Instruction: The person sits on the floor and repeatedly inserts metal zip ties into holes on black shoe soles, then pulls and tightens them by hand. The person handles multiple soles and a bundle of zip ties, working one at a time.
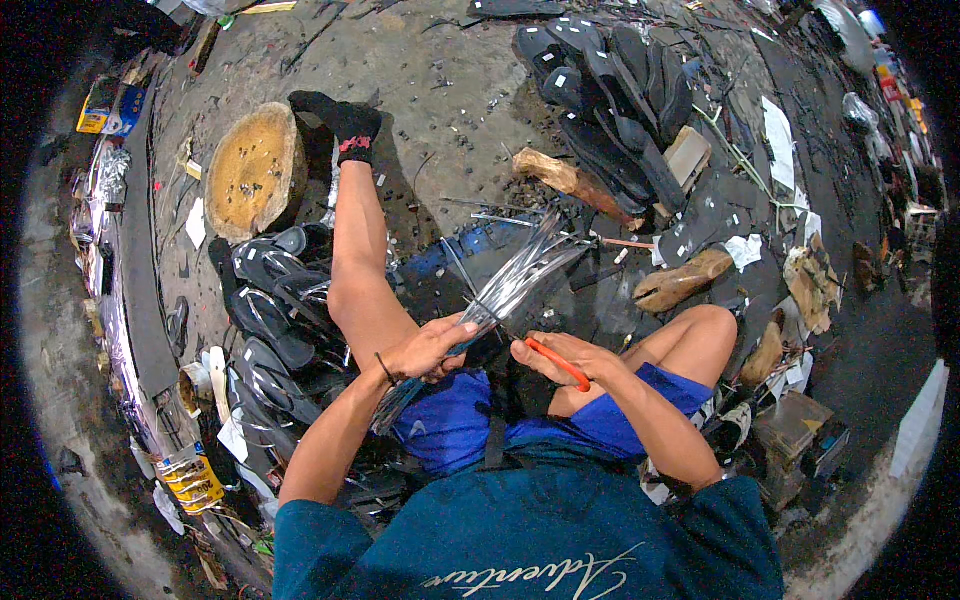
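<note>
My left hand [432, 350] is closed round a bundle of thin, shiny silvery strips [518, 278], above my lap. The strips fan out away from me, and their near ends show behind the wrist. Close by on the right, my right hand [562, 354] grips a tool with a curved orange handle [562, 364]. Its dark tip reaches to the bundle's right side, near my left thumb. Whether it is scissors or pliers I cannot make out, since fingers cover part of it.
Black sandals [265, 300] are heaped left of my outstretched leg. A round wooden block [250, 170] stands beyond them. Black soles [610, 110] lie at the far right, with a wooden log [565, 180] nearby. A wooden foot form [685, 280] and scraps litter the floor.
</note>
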Motion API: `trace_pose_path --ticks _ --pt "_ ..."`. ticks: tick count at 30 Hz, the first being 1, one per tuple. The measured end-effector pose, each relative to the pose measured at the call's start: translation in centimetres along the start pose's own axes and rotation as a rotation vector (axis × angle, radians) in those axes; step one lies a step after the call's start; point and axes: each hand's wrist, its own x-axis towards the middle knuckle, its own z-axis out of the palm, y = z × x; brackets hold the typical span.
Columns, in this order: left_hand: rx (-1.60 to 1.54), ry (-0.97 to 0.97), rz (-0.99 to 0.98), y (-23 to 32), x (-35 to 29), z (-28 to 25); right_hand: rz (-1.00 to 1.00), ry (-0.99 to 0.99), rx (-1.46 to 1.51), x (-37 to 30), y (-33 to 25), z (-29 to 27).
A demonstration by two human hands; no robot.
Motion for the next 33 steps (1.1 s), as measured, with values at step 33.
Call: trace_pose_path --ticks 33 --pt "0.693 0.114 0.295 -6.3 6.2 -0.4 0.155 0.097 -0.187 0.5 3.6 2.1"
